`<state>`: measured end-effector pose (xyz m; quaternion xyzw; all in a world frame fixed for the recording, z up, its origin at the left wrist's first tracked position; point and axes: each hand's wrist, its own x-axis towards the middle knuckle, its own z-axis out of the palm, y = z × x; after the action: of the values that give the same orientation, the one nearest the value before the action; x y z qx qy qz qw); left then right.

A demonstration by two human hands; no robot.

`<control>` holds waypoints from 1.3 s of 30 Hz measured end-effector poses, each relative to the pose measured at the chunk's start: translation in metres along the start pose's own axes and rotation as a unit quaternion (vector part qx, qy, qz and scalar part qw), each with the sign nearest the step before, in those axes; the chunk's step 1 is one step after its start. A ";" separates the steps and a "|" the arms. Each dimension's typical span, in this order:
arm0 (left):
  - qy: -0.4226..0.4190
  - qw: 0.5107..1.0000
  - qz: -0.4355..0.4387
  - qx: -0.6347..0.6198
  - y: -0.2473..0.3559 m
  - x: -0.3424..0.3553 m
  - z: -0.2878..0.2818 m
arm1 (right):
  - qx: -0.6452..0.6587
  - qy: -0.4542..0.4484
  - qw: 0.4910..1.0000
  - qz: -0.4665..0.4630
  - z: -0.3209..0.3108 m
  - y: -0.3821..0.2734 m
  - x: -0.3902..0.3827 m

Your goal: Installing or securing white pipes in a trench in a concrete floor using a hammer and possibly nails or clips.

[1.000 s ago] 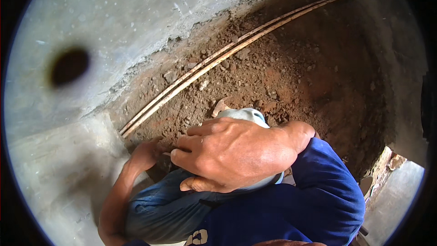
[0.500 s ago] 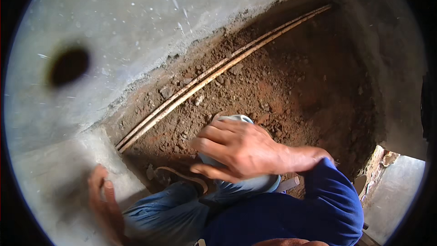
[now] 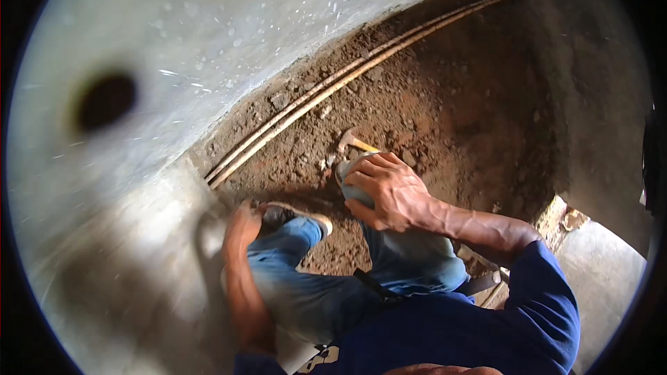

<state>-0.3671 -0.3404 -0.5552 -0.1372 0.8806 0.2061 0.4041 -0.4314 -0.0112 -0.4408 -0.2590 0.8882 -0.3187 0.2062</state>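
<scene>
My right hand (image 3: pixel 394 193) is closed over a pale blue-grey rounded thing (image 3: pixel 359 187) in front of my right leg; its kind is mostly hidden by the fingers. Just beyond that hand, a hammer (image 3: pixel 353 141) with a yellow handle lies on the soil, part of its handle covered. On the left, my left hand (image 3: pixel 243 226) hangs beside the concrete wall, close to my left shoe (image 3: pixel 321 222). Its fingers are curled together, and whatever may be in them cannot be made out.
Two long thin rusty rods (image 3: pixel 306 105) lie across the dug soil (image 3: pixel 431 111), along the foot of the grey concrete wall (image 3: pixel 229 21). A lower concrete face (image 3: pixel 160 236) stands at my left. At the right is a pale slab (image 3: pixel 597 257) with a broken edge.
My left hand has moved right and forward from the wall, its fingers now drawn together. The right hand has shifted right and slightly forward with the pale thing. The hammer has come into sight.
</scene>
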 end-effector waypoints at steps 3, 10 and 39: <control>-0.083 0.996 0.026 0.004 0.008 -0.005 0.019 | 0.008 -0.040 0.998 0.052 -0.007 -0.016 -0.025; -0.004 0.984 0.069 -0.166 0.008 -0.033 0.139 | 0.047 -0.082 0.989 0.112 -0.016 -0.060 -0.105; -0.250 0.965 0.083 0.015 0.061 -0.314 -0.015 | 0.234 0.132 0.771 0.577 0.009 -0.137 -0.435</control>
<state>-0.2025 -0.2706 -0.2896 -0.0015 0.7631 0.2535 0.5945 -0.0418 0.1509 -0.2679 0.4034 0.7868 -0.3689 0.2866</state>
